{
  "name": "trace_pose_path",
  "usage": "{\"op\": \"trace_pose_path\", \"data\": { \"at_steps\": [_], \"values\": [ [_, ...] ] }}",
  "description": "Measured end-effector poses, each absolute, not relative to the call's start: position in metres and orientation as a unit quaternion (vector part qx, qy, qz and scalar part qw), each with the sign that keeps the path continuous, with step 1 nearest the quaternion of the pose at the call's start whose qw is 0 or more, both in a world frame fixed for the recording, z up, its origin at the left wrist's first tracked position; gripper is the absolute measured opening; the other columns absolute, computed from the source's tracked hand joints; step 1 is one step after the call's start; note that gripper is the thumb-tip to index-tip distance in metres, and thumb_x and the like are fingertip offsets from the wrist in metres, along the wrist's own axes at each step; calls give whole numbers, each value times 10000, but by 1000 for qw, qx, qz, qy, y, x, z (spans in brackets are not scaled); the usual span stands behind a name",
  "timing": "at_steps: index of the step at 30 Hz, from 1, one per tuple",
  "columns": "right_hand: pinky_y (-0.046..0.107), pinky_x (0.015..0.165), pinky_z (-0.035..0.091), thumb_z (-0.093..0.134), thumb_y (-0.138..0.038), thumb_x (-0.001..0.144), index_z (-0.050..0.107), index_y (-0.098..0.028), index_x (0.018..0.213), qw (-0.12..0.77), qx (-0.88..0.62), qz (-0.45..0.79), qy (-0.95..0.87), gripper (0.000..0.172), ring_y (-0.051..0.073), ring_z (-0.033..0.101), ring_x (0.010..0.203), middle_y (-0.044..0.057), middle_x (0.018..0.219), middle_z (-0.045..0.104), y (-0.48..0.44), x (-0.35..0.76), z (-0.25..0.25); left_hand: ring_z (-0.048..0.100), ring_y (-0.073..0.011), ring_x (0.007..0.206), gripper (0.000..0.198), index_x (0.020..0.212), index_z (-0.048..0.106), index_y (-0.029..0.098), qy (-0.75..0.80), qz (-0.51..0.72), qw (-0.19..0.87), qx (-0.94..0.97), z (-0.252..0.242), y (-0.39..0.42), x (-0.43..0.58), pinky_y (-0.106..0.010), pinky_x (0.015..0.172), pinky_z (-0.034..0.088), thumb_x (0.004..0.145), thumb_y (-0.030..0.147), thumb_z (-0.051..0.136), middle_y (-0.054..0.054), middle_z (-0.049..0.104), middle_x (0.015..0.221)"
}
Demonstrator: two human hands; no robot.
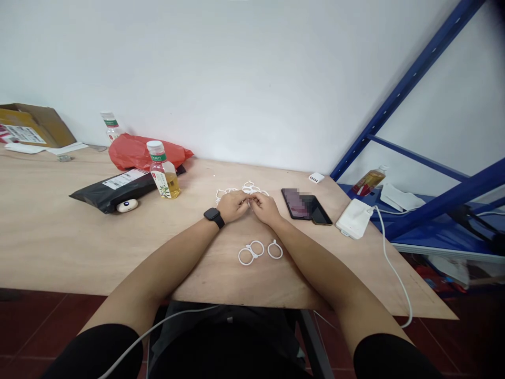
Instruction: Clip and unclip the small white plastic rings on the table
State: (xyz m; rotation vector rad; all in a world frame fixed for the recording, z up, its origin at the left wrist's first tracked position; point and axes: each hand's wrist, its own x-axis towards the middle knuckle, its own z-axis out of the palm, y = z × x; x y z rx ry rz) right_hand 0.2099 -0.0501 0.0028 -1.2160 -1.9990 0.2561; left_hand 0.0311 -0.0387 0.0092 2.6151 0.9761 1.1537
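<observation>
My left hand [235,205], with a black watch on its wrist, and my right hand [265,207] meet fingertip to fingertip over the table. Both have their fingers curled in and closed. Something small and whitish shows between the fingertips, but the fingers hide most of it. Just beyond the hands lies a group of white plastic rings [248,186], partly covered by them. Nearer my body, two joined white rings [251,252] rest flat on the wood, with a single white ring [275,249] to their right, close to my right forearm.
Left of my hands stand a drink bottle [165,176], a black parcel bag [114,192] with a white case [127,206], and a red plastic bag [130,150]. To the right lie two phones [322,210] and a white power bank [354,218] with a cable. Blue shelving [410,163] borders the table.
</observation>
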Motion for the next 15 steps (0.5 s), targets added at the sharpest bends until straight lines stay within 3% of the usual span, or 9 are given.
{"op": "trace_pose_path", "data": {
  "at_steps": [9, 15],
  "values": [
    [264, 667, 424, 540, -231, 857, 673, -217, 919, 389, -482, 103, -778, 147, 158, 606, 692, 5, 770, 696, -53, 206, 6, 626, -201, 883, 360, 1037, 709, 162, 341, 375, 47, 861, 11, -39, 30, -341, 843, 484, 815, 128, 428, -80, 704, 936],
    [267, 682, 447, 549, -259, 865, 666, -218, 912, 364, -478, 123, -790, 133, 168, 629, 734, 21, 823, 719, -55, 204, 4, 612, -203, 848, 302, 886, 705, 168, 335, 378, 39, 862, 9, -34, 29, -347, 817, 488, 802, 114, 420, -71, 689, 859]
  ]
}}
